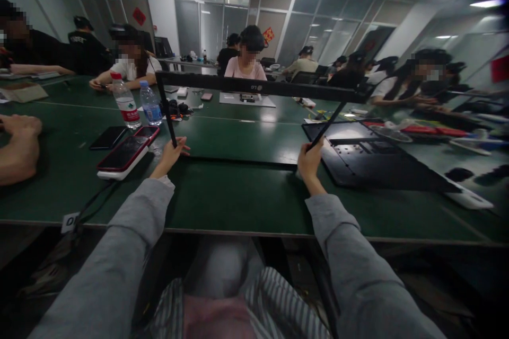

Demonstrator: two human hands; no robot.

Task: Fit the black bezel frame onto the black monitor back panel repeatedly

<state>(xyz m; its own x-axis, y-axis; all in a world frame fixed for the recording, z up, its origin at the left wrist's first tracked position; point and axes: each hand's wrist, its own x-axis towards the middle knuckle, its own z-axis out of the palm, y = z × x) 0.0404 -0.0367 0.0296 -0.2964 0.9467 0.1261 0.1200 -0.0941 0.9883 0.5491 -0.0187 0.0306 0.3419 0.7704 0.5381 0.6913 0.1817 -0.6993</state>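
Both hands hold up a thin black monitor bezel (222, 83) above the green table (234, 196). Its broad bar with an upside-down LG logo is at the far side, and the table shows through its open middle. My left hand (170, 157) is closed round the left side strip, with some fingers sticking out inward. The right side strip is gripped by my right hand (310, 161). Just right of that hand, a flat black monitor panel or back cover (377, 167) lies on the table; which it is, I cannot tell.
To the left are a red-labelled bottle (126, 103), a blue-capped bottle (151, 106), a red-cased phone on a white power bank (123, 156) and a dark phone (108, 137). Another person's arm (18, 148) rests at the left edge. Co-workers sit across the table; blurred items lie far right.
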